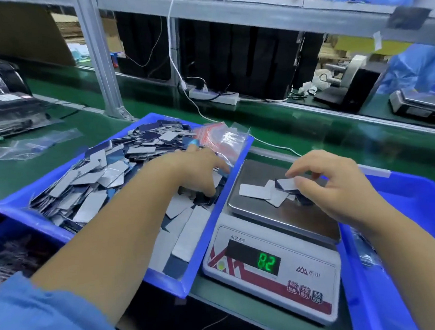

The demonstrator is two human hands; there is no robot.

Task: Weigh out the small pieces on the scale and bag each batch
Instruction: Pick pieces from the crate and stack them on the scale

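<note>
A green desk (310, 132) runs across a workshop, with a grey metal frame post (100, 57) rising at 11 o'clock and a white power strip (214, 95) with cables behind it at 12 o'clock. Dark boxes stand under the shelf beyond. A second scale (420, 106) sits far off at 2 o'clock, near a blue-clad person's sleeve (418, 66).

At the centre stands a white scale (272, 268) with a steel pan; its green display (267, 263) reads 82. A few small pieces (263, 192), flat grey and dark rectangles, lie on the pan. At 9 o'clock, touching the scale's side, a blue tray (200, 241) holds a big heap of the same pieces, with clear bags (222, 142) with red print lying at its far corner. Another blue tray (410, 205) sits at 3 o'clock.

The left hand (199, 171) reaches into the heap, palm down, fingers curled among the pieces; whether its grip has closed on any I cannot tell. The right hand (333, 184) hovers over the pan, its grip a pinch of thumb and fingers on a piece at the top of the small pile.
</note>
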